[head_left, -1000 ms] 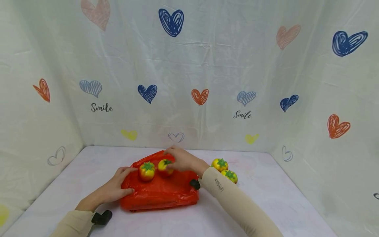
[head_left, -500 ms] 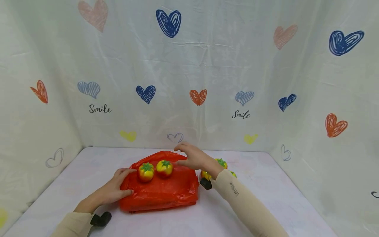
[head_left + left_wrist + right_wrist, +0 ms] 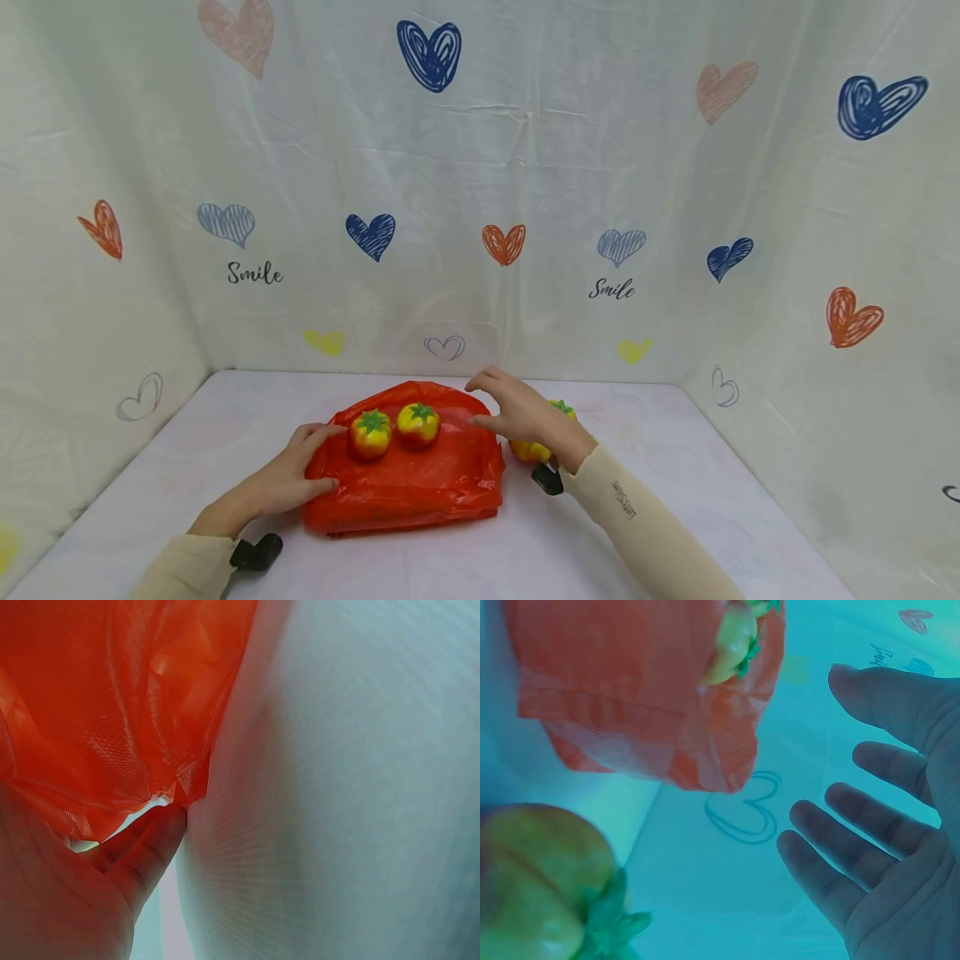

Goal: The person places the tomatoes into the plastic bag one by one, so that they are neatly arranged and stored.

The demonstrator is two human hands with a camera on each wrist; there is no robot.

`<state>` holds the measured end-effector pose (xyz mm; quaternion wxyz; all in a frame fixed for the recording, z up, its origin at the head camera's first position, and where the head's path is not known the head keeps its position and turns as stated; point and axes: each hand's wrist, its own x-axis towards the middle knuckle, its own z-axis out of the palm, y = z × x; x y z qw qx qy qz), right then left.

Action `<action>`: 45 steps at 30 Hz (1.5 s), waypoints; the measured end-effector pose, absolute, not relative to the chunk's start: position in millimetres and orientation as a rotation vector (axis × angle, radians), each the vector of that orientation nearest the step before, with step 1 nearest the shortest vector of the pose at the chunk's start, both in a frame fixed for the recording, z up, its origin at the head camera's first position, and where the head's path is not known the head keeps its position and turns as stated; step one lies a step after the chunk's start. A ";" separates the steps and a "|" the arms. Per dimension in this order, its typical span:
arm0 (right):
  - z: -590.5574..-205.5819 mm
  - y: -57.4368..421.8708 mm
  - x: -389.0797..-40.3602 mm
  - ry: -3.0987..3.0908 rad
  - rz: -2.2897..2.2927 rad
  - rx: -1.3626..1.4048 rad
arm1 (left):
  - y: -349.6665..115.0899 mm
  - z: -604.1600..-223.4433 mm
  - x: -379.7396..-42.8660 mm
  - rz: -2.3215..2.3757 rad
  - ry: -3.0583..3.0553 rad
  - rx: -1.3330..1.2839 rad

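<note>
A red plastic bag (image 3: 420, 492) lies on the table with two yellow-and-red toy tomatoes, one on the left (image 3: 370, 435) and one on the right (image 3: 417, 426), both with green star-shaped leaves, side by side on its red surface. My left hand (image 3: 288, 475) holds the bag's left side, thumb toward the front and fingers toward the back. In the left wrist view its fingertips are right at the bag's edge. Off the bag's right side, my right hand (image 3: 521, 412) hovers with spread fingers and holds nothing. Below it a toy tomato (image 3: 532, 885) shows large in the right wrist view.
More toy tomatoes (image 3: 561, 409) stand right of the bag, partly hidden behind my right hand and wrist. A white cloth backdrop (image 3: 555, 192) with printed hearts rises behind and on both sides of the pale table (image 3: 645, 483).
My right hand has let go of the right toy tomato on the bag and moved away to the right, toward the other tomatoes. The left hand has stayed on the bag.
</note>
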<state>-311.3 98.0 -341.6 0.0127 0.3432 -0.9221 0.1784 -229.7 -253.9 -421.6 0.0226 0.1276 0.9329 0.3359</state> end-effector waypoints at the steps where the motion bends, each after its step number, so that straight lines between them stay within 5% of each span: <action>1: -342.8 100.6 -310.1 -2.878 0.556 1.058 | -254.0 -421.7 -229.9 1.038 2.893 0.397; 45: -395.6 217.0 -274.2 -2.703 0.501 0.836 | -253.1 -422.0 -230.2 1.039 2.900 0.415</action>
